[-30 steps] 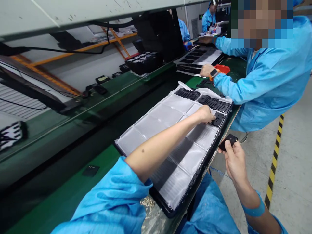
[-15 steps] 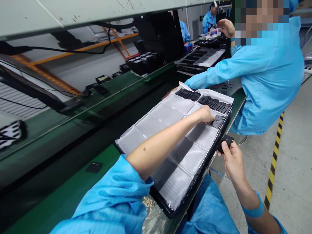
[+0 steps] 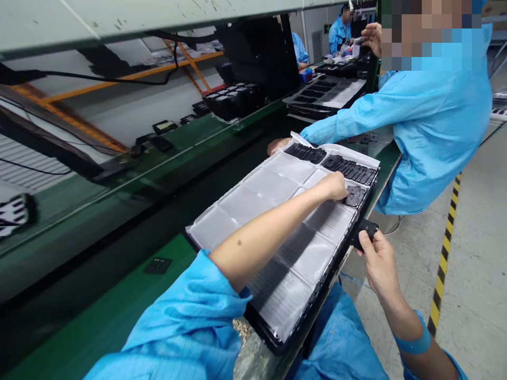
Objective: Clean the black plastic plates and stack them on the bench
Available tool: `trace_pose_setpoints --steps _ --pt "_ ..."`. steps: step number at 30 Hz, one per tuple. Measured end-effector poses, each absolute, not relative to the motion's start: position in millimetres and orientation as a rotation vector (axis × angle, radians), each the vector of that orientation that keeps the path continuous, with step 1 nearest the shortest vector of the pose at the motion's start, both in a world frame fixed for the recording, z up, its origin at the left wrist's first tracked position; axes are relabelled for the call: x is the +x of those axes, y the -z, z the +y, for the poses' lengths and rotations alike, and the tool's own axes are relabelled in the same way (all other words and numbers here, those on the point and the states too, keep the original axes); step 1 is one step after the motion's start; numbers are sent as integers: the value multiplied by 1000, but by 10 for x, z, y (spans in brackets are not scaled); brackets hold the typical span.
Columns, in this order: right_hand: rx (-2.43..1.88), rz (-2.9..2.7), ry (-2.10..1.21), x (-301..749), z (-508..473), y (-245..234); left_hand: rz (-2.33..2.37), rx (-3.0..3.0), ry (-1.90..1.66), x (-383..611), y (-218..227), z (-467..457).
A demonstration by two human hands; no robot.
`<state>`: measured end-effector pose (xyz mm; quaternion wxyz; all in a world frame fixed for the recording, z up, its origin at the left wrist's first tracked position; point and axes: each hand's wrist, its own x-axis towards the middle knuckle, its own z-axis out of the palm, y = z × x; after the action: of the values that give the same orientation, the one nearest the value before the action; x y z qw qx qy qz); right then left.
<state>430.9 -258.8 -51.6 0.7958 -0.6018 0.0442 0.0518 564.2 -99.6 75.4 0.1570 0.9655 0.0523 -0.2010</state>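
A shallow black tray (image 3: 283, 345) with a translucent white compartmented liner (image 3: 253, 190) lies slanted before me. Rows of thin black plastic parts (image 3: 348, 170) fill the two far compartments. My left hand (image 3: 336, 186) reaches across the tray with its fingers closed at the left edge of a flat black part (image 3: 355, 196), in the compartment nearer me on the right; its fingertips are partly hidden. Beyond the tray's right side, my right hand (image 3: 380, 258) pinches another flat black part (image 3: 365, 234) between thumb and fingers.
One dark part (image 3: 157, 265) lies on the green surface at left. A co-worker in blue (image 3: 439, 116) sits at the right, one hand (image 3: 278, 146) by the tray's far corner. More trays (image 3: 327, 92) stand behind. An overhead panel (image 3: 119, 21) spans the top.
Both my hands stay nearly still. On the green surface, the dark part has shifted slightly right and away from me. The co-worker's hand by the tray shows more, and their raised hand has moved slightly.
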Motion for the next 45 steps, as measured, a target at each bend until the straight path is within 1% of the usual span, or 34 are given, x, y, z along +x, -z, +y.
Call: trace_pose_setpoints --steps 6,25,32,34,37,40,45 --pt "-1329 90 -116 4304 -2603 529 105 2794 601 5658 -763 -1009" --pt "-1319 91 -133 4237 -2595 511 88 2772 450 5638 -755 -1073" --pt "-1262 8 -92 4358 -2626 363 34 2711 293 5493 -857 -1071" --pt "-1274 -4 -58 4410 -2618 302 -69 2632 267 5328 -914 -1058" --pt "-1276 -15 0 4475 -2566 231 -201 2273 405 5063 -955 -1013" --pt "-1291 -16 19 4507 -2494 204 -155 1956 474 4882 -917 -977" --pt "-1392 -26 15 4550 -2467 196 -27 1820 401 4862 -819 -971"
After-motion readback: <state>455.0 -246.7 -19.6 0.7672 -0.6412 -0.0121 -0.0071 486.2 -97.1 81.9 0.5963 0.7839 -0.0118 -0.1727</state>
